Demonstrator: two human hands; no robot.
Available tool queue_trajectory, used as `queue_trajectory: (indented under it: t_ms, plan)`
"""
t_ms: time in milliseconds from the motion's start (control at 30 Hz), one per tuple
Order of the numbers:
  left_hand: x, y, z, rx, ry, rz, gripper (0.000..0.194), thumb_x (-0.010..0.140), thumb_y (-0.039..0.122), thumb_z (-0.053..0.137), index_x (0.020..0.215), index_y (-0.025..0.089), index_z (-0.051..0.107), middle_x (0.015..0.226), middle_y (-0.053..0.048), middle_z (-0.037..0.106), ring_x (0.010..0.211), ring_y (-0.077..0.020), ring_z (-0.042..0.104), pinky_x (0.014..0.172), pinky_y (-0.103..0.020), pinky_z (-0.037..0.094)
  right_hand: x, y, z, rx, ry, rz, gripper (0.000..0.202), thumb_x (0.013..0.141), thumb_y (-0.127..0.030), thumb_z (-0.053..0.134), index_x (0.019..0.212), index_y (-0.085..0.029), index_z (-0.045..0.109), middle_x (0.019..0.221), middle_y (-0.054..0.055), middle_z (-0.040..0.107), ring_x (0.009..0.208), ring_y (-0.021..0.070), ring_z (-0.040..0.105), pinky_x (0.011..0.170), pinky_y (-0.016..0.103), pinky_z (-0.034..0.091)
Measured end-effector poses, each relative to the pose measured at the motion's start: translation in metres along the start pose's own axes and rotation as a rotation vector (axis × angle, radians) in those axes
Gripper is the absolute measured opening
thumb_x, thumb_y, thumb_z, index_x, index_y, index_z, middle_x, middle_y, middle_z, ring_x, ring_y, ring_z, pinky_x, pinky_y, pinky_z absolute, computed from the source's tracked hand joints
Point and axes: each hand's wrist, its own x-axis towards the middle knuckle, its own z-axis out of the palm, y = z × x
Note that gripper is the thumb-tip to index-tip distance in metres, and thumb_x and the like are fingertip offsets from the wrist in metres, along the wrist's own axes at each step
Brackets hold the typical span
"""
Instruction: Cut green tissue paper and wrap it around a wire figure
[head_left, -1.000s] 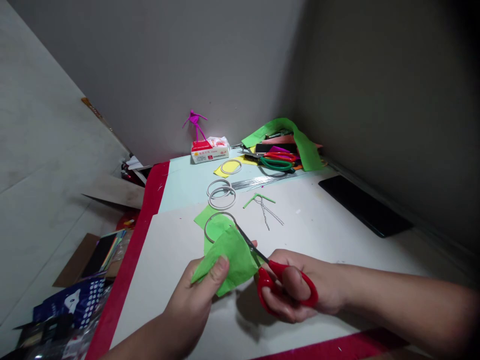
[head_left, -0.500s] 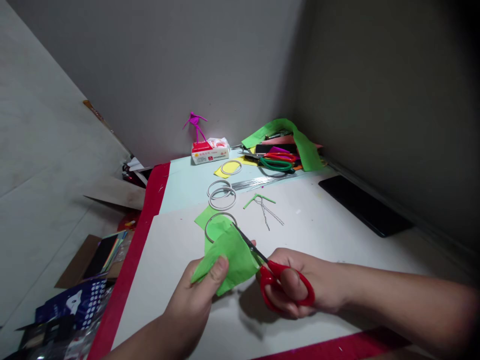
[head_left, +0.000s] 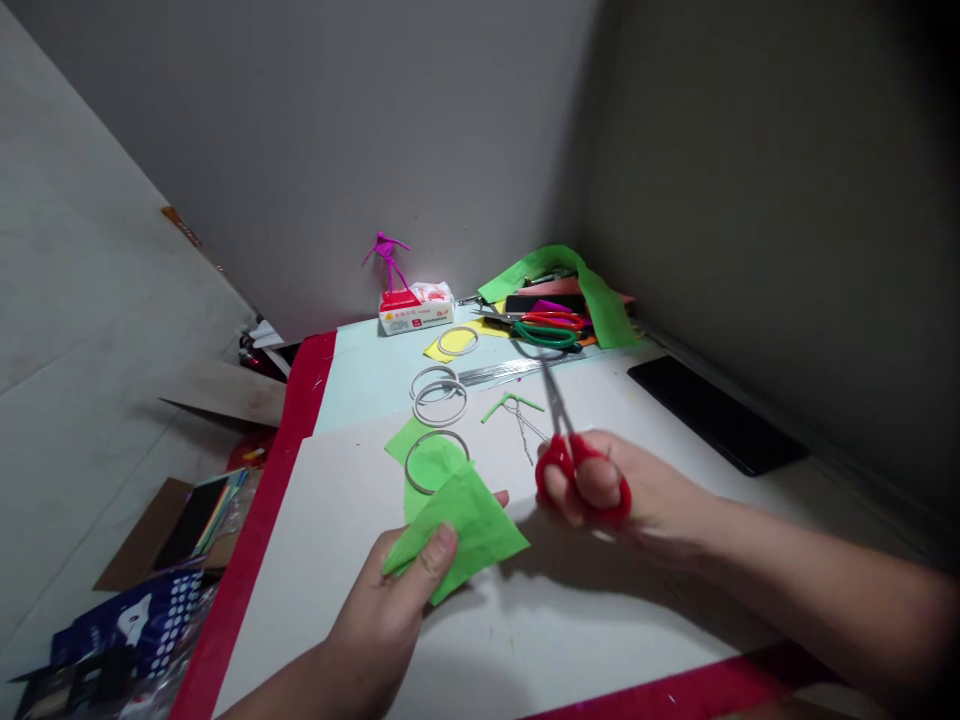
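My left hand (head_left: 405,575) pinches a piece of green crepe paper (head_left: 480,530) between thumb and fingers, above the white tabletop. My right hand (head_left: 600,485) grips red-handled scissors (head_left: 559,410), thumb and fingers in the loops, blades pointing away from me and apart from the paper. Just past the left hand, a grey ring (head_left: 407,465) lies on more green paper (head_left: 401,441). Beyond the scissors rests a small twisted-wire figure (head_left: 521,430) with green-wrapped arms (head_left: 495,407); the right hand partly hides one of its wire legs.
More rings (head_left: 440,402) and a bundle of wires (head_left: 517,369) lie farther back. A magenta figure (head_left: 385,250) stands on a small box (head_left: 416,318). Green-handled scissors (head_left: 544,335) sit on a pile of papers. A black phone (head_left: 712,415) lies right; bags (head_left: 127,620) are left, below the table edge.
The scissors have come away from the green paper's edge, moving up and to the right with my right hand. My left hand keeps its hold on the paper.
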Motion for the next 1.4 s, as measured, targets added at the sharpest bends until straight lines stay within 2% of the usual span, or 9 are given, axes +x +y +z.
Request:
queue_trajectory:
  t_ms: [100, 167, 233, 333, 600, 1033, 1167, 1300, 1400]
  plan:
    - [0.000, -0.001, -0.001, 0.020, -0.020, -0.011, 0.048, 0.080, 0.046, 0.067, 0.118, 0.017, 0.068, 0.115, -0.012, 0.071, 0.114, -0.0318, 0.060, 0.103, -0.043, 0.042, 0.003, -0.014, -0.030, -0.458, 0.235, 0.018, 0.044, 0.072, -0.057, 0.069, 0.072, -0.015, 0.059, 0.068, 0.000, 0.057, 0.062, 0.0111, 0.049, 0.057, 0.022, 0.038]
    - [-0.001, -0.003, -0.001, -0.001, -0.018, -0.024, 0.049, 0.081, 0.045, 0.066, 0.122, 0.019, 0.065, 0.124, -0.012, 0.066, 0.120, -0.0309, 0.056, 0.105, -0.043, 0.040, 0.006, -0.016, -0.052, -0.855, 0.338, 0.084, 0.030, 0.079, -0.045, 0.064, 0.085, -0.017, 0.063, 0.083, 0.004, 0.065, 0.073, 0.0150, 0.056, 0.062, 0.023, 0.040]
    - [-0.001, -0.004, -0.001, -0.013, -0.031, -0.033, 0.048, 0.082, 0.045, 0.065, 0.122, 0.018, 0.065, 0.127, -0.012, 0.064, 0.124, -0.0307, 0.052, 0.106, -0.043, 0.040, 0.008, -0.014, -0.073, -1.340, 0.329, 0.285, 0.022, 0.087, -0.034, 0.051, 0.081, -0.017, 0.064, 0.082, 0.005, 0.068, 0.073, 0.0154, 0.059, 0.061, 0.023, 0.038]
    - [-0.001, -0.007, 0.000, 0.015, -0.031, -0.051, 0.047, 0.081, 0.046, 0.066, 0.116, 0.014, 0.069, 0.121, -0.015, 0.067, 0.119, -0.0323, 0.057, 0.105, -0.045, 0.040, 0.012, -0.009, -0.096, -1.562, 0.339, 0.436, 0.025, 0.080, -0.036, 0.058, 0.071, -0.015, 0.067, 0.075, 0.012, 0.067, 0.070, 0.0217, 0.060, 0.057, 0.027, 0.034]
    - [0.001, -0.008, 0.000, 0.017, -0.099, -0.053, 0.039, 0.084, 0.042, 0.064, 0.104, 0.010, 0.072, 0.111, -0.018, 0.071, 0.106, -0.0311, 0.064, 0.099, -0.043, 0.044, 0.021, -0.019, -0.117, -1.724, 0.247, 0.601, 0.028, 0.072, -0.038, 0.067, 0.080, -0.011, 0.073, 0.084, 0.018, 0.069, 0.076, 0.0279, 0.065, 0.057, 0.028, 0.038]
    - [0.005, -0.001, 0.005, -0.067, -0.024, -0.030, 0.042, 0.083, 0.036, 0.066, 0.112, 0.007, 0.064, 0.101, -0.017, 0.074, 0.096, -0.0273, 0.068, 0.093, -0.042, 0.047, 0.030, -0.028, -0.121, -1.776, 0.222, 0.671, 0.037, 0.067, -0.044, 0.071, 0.081, -0.010, 0.074, 0.084, 0.019, 0.069, 0.077, 0.0295, 0.065, 0.058, 0.030, 0.040]
    - [0.006, -0.001, 0.004, -0.084, -0.059, -0.030, 0.040, 0.085, 0.034, 0.064, 0.115, 0.008, 0.062, 0.099, -0.016, 0.075, 0.094, -0.0249, 0.069, 0.088, -0.038, 0.049, 0.030, -0.032, -0.119, -1.772, 0.220, 0.688, 0.022, 0.071, -0.028, 0.068, 0.075, -0.008, 0.074, 0.073, 0.017, 0.068, 0.069, 0.0261, 0.066, 0.059, 0.029, 0.040]
    - [0.009, -0.003, 0.000, -0.077, -0.072, -0.031, 0.037, 0.086, 0.036, 0.063, 0.112, 0.009, 0.063, 0.098, -0.016, 0.075, 0.092, -0.0236, 0.069, 0.085, -0.035, 0.050, 0.027, -0.032, -0.118, -1.790, 0.261, 0.593, 0.015, 0.069, -0.018, 0.067, 0.077, -0.007, 0.074, 0.075, 0.018, 0.069, 0.072, 0.0287, 0.066, 0.059, 0.030, 0.042]
    - [0.011, -0.004, -0.002, -0.067, -0.071, -0.025, 0.034, 0.085, 0.037, 0.063, 0.107, 0.010, 0.064, 0.097, -0.014, 0.075, 0.090, -0.0226, 0.069, 0.083, -0.034, 0.051, 0.017, -0.022, -0.110, -1.791, 0.321, 0.400, 0.024, 0.080, -0.020, 0.055, 0.096, -0.012, 0.073, 0.093, 0.018, 0.070, 0.086, 0.0294, 0.066, 0.068, 0.033, 0.047]
